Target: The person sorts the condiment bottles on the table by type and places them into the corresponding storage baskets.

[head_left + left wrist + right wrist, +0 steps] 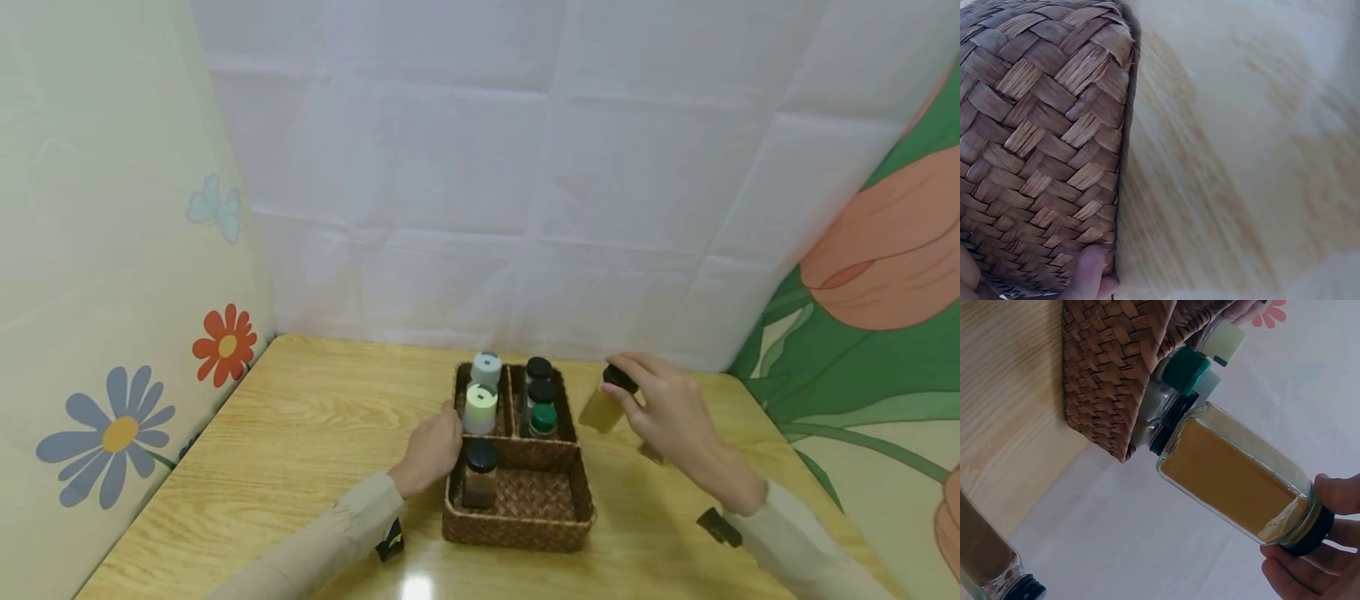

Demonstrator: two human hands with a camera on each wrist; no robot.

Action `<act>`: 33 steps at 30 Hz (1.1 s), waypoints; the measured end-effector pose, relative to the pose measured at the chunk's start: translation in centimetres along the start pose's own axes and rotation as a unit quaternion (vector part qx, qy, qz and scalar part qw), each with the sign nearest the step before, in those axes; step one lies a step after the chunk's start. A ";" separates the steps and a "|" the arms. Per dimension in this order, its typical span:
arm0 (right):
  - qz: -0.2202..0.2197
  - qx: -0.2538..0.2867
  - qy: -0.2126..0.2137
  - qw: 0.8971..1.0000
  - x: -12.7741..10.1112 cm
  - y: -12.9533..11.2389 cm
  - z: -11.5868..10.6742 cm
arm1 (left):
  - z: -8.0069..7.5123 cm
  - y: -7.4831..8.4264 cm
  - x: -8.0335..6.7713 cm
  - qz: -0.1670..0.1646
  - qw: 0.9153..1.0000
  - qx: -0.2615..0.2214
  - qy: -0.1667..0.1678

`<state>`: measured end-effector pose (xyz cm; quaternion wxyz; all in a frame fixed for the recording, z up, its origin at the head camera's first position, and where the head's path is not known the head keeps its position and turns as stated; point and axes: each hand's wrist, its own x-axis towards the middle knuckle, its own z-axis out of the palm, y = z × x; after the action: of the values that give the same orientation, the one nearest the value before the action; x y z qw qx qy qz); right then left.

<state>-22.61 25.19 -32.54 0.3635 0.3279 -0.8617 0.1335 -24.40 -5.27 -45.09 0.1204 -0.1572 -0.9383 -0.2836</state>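
My right hand grips the black lid of a square glass spice jar filled with tan powder. This jar tilts above the table, just right of the woven basket. Against the basket's left side is my left hand, holding the wall; one digit presses low on the weave. Two pale-capped bottles stand in the back left compartment. The back right one holds two black-lidded jars and a green-capped jar. A black-lidded dark jar occupies the front compartment's left end.
Another jar of brown powder is on the table right of the basket, mostly hidden under my right hand in the head view. A white cloth hangs behind the table, with flower-printed cloths on both sides.
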 end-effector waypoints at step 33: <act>-0.024 0.041 -0.044 0.998 -0.3 -3.4 1.6 | -0.3 0.1 -0.1 0.007 1.000 -0.002 -0.007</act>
<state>-21.11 22.06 -33.92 0.3143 0.3690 -0.8624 0.1456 -24.28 -5.39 -44.86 0.1160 -0.1662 -0.9373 -0.2834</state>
